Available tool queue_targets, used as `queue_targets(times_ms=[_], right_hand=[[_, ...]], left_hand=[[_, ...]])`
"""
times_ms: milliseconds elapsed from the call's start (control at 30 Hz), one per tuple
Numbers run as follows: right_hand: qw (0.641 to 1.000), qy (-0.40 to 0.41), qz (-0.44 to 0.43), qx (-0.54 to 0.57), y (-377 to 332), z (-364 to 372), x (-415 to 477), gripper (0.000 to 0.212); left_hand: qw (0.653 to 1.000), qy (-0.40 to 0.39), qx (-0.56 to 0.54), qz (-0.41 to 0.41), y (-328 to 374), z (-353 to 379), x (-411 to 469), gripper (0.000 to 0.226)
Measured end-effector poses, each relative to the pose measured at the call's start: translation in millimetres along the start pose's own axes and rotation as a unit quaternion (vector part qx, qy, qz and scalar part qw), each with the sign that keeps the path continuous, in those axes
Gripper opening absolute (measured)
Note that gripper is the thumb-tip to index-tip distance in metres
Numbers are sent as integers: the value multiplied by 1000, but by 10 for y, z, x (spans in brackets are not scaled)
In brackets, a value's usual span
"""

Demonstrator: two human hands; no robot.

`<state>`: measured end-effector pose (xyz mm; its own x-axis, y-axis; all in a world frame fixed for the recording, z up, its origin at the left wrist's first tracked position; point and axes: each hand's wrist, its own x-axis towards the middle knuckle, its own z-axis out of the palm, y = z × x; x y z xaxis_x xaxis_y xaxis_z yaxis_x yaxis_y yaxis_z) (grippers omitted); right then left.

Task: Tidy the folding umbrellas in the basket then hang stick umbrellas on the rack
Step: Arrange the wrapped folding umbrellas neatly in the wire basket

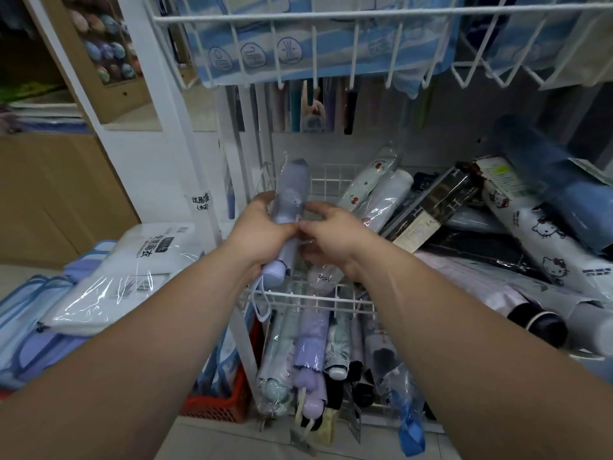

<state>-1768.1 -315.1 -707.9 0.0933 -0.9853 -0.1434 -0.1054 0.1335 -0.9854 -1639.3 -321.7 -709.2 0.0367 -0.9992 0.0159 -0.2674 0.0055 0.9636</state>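
Both hands were together over the left end of a white wire basket (298, 295). The left hand (265, 227) gripped a lavender folding umbrella (293, 190) round its lower half. The right hand (331, 234), touching the left at the thumbs, pinched the clear plastic sleeve on the umbrella's three o'clock side. The umbrella stood nearly upright, tip toward twelve o'clock, its rounded handle (273, 272) low at six, just above the basket's front rim

From two to four o'clock of the hands a loose pile crowded the basket. A white cherry-print folding umbrella (365, 184) lay just beside the right hand. Farther out were a white cat-print folding umbrella (537, 227) and a blue folding umbrella (547, 171) on top, with dark ones beneath. At nine o'clock the rack's white upright post (185, 134) ran close by the left hand, and beyond it lay white packaged raincoats (132, 260). At twelve an upper white wire basket (298, 18) overhung the space. At six, under the forearms, a row of folding umbrellas (311, 353) stood on the level below, with a red plastic crate (219, 406) at seven

Bare wire showed only at twelve to one o'clock, between the held umbrella and the pile
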Motion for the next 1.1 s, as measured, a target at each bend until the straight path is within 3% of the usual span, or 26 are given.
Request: queue_targets(times_ms=[67,167,233,300,433,600,800,867,1000,1067,1100], right_hand=[[999,5,15,42,22,103,120,28],[990,2,62,127,80,166,253,33],[986,21,69,153,128,162,314,39],[985,37,69,155,160,172,352,40],[991,71,51,99,185,266,406,51],[995,102,7,17,169,363,440,57],[1000,19,-4,-16,167,224,387,54],[993,68,-47,-88,135,100,388,45],[925,213,-135,-285,71,-218,306,32],[906,275,-169,-273,47,-383,226,29],[907,299,-175,-240,34,-463,195,28]], left_hand=[[1000,-6,13,3,-39,-24,37,78],[996,-88,2,-13,-97,-107,41,56],[992,-126,18,-14,-155,-158,7,61],[987,-114,116,16,-163,-199,-26,73],[912,-87,388,100,-145,-220,-57,62],[869,-63,463,163,-244,-228,-69,50],[810,-54,549,199,-151,-196,-47,26],[797,-57,569,191,-105,-200,-35,21],[805,-34,554,208,-17,-138,-27,14],[829,-28,506,239,61,-23,-8,14],[849,-39,466,246,113,50,11,25]])
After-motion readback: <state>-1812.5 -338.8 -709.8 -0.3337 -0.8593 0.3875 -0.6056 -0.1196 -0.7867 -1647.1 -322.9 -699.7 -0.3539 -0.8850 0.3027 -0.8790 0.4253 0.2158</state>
